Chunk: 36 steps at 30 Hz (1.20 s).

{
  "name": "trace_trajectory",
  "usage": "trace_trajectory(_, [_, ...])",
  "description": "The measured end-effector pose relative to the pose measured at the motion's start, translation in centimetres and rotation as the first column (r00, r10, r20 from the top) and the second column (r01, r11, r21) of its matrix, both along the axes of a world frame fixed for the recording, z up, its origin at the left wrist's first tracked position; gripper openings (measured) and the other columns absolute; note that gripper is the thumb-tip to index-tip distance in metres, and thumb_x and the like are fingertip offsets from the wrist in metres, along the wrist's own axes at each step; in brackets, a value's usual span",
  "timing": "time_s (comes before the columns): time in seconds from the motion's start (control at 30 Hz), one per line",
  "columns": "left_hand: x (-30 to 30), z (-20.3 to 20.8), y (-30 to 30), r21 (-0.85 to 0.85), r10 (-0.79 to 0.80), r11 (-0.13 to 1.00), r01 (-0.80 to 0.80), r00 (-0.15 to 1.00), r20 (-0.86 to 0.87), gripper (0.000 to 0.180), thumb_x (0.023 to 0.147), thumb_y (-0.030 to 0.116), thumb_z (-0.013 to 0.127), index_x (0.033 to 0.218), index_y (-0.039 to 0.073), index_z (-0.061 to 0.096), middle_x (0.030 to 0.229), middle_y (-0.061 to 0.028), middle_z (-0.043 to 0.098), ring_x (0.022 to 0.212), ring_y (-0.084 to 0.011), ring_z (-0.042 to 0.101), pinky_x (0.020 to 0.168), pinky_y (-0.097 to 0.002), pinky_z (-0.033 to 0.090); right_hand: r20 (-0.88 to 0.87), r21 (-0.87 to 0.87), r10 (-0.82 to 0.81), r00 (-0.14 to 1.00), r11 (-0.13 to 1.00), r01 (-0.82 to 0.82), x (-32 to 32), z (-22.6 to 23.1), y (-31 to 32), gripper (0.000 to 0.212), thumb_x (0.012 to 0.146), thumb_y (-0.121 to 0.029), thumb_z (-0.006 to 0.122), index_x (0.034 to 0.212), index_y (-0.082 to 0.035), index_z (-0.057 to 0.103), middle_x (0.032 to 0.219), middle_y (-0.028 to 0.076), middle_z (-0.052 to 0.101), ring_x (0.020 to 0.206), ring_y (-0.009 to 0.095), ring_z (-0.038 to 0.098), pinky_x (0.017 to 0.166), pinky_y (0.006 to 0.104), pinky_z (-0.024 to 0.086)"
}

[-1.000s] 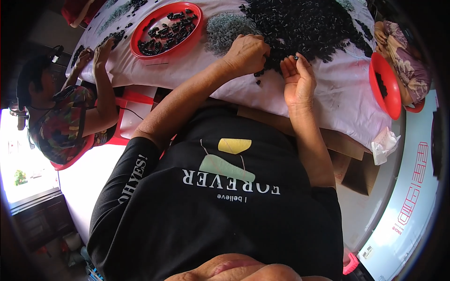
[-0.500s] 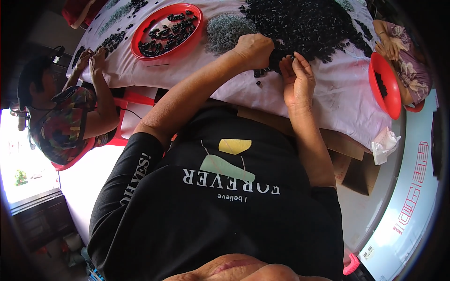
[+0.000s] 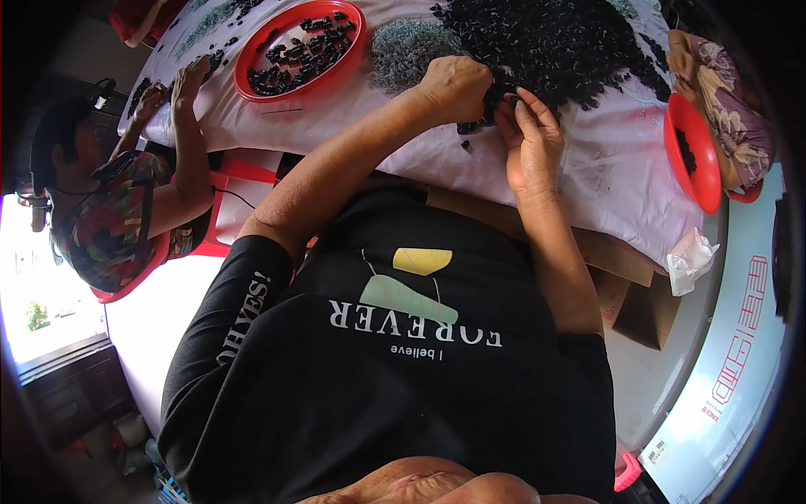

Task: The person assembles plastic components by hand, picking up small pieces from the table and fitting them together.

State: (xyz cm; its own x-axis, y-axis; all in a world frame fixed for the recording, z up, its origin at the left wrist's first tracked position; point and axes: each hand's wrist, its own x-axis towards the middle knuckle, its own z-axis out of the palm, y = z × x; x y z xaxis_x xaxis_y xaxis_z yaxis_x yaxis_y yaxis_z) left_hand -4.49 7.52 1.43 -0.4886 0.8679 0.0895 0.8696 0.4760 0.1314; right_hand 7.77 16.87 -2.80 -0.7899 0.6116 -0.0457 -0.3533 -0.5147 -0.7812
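Note:
At the near edge of a big heap of small black parts [image 3: 554, 50], my two hands are close together. My left hand [image 3: 453, 88] is closed with its back toward me; whatever its fingers hold is hidden. Just right of it, my right hand [image 3: 536, 147] has its palm turned inward, thumb and forefinger pinched on what looks like a small black part [image 3: 510, 97]. A pile of small grey, spring-like pieces [image 3: 407, 55] lies beyond my left wrist. One loose black part [image 3: 465, 144] sits on the cloth below my left hand.
A pinkish cloth [image 3: 604, 176] covers the table. A red basin [image 3: 243, 71] with black parts stands at the left, and another red basin [image 3: 705, 172] at the right edge. Co-workers sit left [image 3: 117, 202] and right [image 3: 730, 109]. A cardboard box [image 3: 646, 315] is under the table.
My right hand's fingers have moved slightly up and left, closer to my left hand, which barely moves. The left co-worker's hand has lifted, and the right co-worker's hands have shifted.

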Motion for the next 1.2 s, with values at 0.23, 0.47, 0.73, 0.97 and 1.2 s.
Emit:
trace_trajectory(0.23, [-0.1, -0.1, -1.0, 0.099, 0.006, 0.995, -0.003, 1.000, -0.026, 0.013, 0.067, 0.017, 0.062, 0.076, 0.011, 0.070, 0.074, -0.0125, 0.066, 0.074, -0.0333, 0.064, 0.064, -0.0430, 0.052, 0.021, -0.011, 0.048, 0.999, 0.999, -0.048, 0.3, 0.0, -0.7, 0.017, 0.090, -0.002, 0.056, 0.107, -0.001, 0.061, 0.097, 0.010, 0.064, 0.085, 0.017, 0.064, 0.078, 0.0294, 0.055])
trace_trajectory(0.47, [-2.1, 0.0, -4.2, 0.264, -0.002, 0.964, -0.024, 0.995, 0.098, 0.018, 0.067, 0.012, 0.062, 0.082, 0.010, 0.070, 0.075, -0.0109, 0.067, 0.074, -0.0305, 0.065, 0.069, -0.0397, 0.051, 0.022, -0.002, 0.061, 0.998, 0.998, -0.061, 0.3, -0.1, -0.7, 0.017, 0.090, -0.003, 0.057, 0.107, -0.002, 0.060, 0.098, 0.011, 0.064, 0.084, 0.018, 0.064, 0.077, 0.0308, 0.055])
trace_trajectory(0.73, [-1.3, -1.6, -2.9, 0.269, -0.166, 0.954, 0.131, 0.980, 0.112, 0.022, 0.067, 0.005, 0.058, 0.086, 0.006, 0.069, 0.083, -0.0135, 0.066, 0.084, -0.0321, 0.063, 0.076, -0.0406, 0.050, 0.028, -0.043, 0.017, 0.999, 0.999, -0.015, 0.3, -0.1, -0.2, 0.016, 0.090, -0.006, 0.058, 0.106, -0.002, 0.060, 0.098, 0.011, 0.064, 0.084, 0.018, 0.064, 0.077, 0.0305, 0.055])
trace_trajectory(0.97, [-1.1, -1.1, -2.7, 0.147, -0.135, 0.983, 0.113, 0.980, 0.149, 0.022, 0.067, 0.004, 0.057, 0.086, 0.006, 0.069, 0.086, -0.0134, 0.065, 0.086, -0.0318, 0.062, 0.077, -0.0405, 0.050, 0.032, -0.050, 0.012, 0.999, 0.999, -0.011, 0.4, 0.0, -0.1, 0.017, 0.090, -0.006, 0.057, 0.107, -0.002, 0.059, 0.098, 0.012, 0.064, 0.084, 0.019, 0.064, 0.077, 0.0304, 0.055])
trace_trajectory(1.2, [-1.2, -2.0, -2.2, 0.316, -0.147, 0.940, 0.124, 0.988, 0.049, 0.021, 0.065, 0.001, 0.058, 0.083, 0.008, 0.067, 0.084, -0.0112, 0.063, 0.085, -0.0314, 0.061, 0.075, -0.0403, 0.050, 0.041, -0.061, 0.012, 0.999, 0.998, -0.009, 0.2, -0.1, -0.2, 0.016, 0.090, -0.006, 0.058, 0.106, -0.002, 0.060, 0.098, 0.011, 0.063, 0.084, 0.018, 0.064, 0.077, 0.0307, 0.055])
